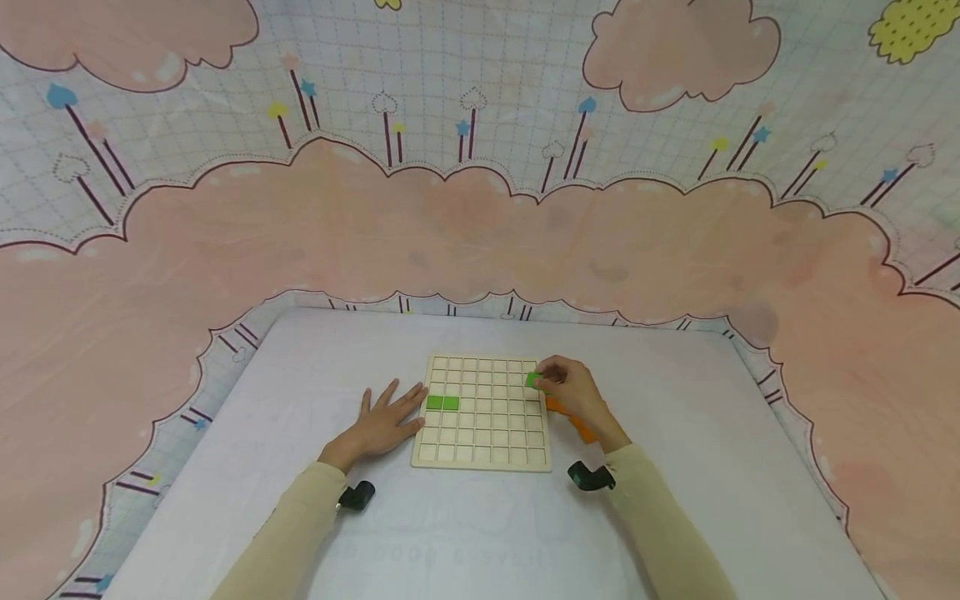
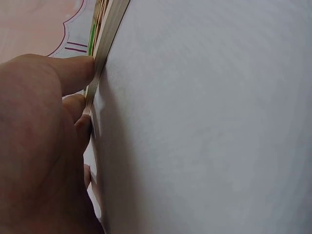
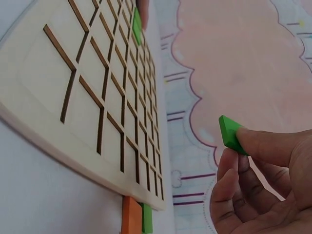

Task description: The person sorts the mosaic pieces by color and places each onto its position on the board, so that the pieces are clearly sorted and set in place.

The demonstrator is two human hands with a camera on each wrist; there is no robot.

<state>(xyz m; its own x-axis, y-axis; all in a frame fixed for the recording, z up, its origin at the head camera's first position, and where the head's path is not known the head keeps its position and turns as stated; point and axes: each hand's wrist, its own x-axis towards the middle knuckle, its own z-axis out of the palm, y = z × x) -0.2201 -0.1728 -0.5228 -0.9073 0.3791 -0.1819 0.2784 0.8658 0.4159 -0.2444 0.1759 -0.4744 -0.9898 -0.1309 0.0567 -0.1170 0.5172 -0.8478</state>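
A pale wooden grid board [image 1: 483,437] lies flat on the white table. Two green square tiles [image 1: 442,403] sit side by side in cells at its left side. My left hand [image 1: 378,427] rests beside the board with fingers spread; in the left wrist view its thumb [image 2: 78,73] and fingertips touch the board's edge [image 2: 108,36]. Above the board's upper right edge, my right hand [image 1: 576,393] pinches another green tile [image 3: 230,136] between thumb and fingers, held clear of the grid.
Orange tiles [image 1: 583,429] lie along the board's right edge, partly under my right hand. A green tile [image 3: 146,218] stands close to an orange one in the right wrist view. Behind the table hangs a pink and white patterned cloth [image 1: 480,233].
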